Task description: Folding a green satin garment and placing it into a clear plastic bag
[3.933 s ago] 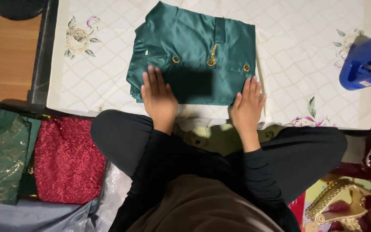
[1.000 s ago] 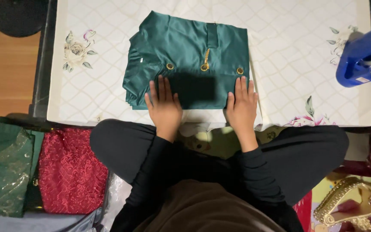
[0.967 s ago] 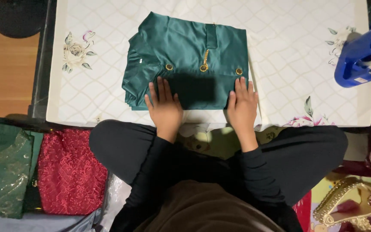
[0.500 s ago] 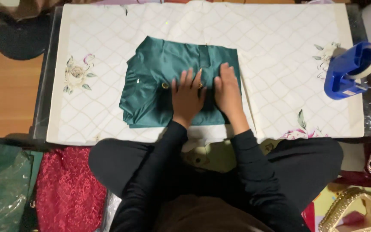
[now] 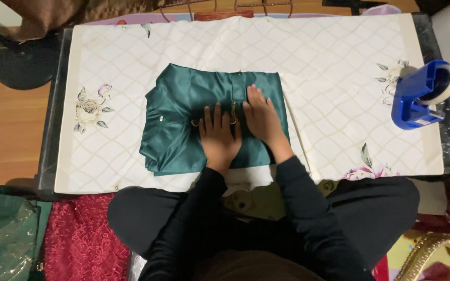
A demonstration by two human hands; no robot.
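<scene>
green folded garment, flat beneath both hands, white cloth

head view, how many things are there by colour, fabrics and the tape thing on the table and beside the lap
Green: 2, the folded green garment under the left hand and right hand, and the green sequinned fabric
Red: 1, the red fabric
White: 1, the white floral cloth
Blue: 1, the blue tape dispenser
Total: 5

Long black sleeves to wrists; black trousers; left hand, right hand bare.
</scene>
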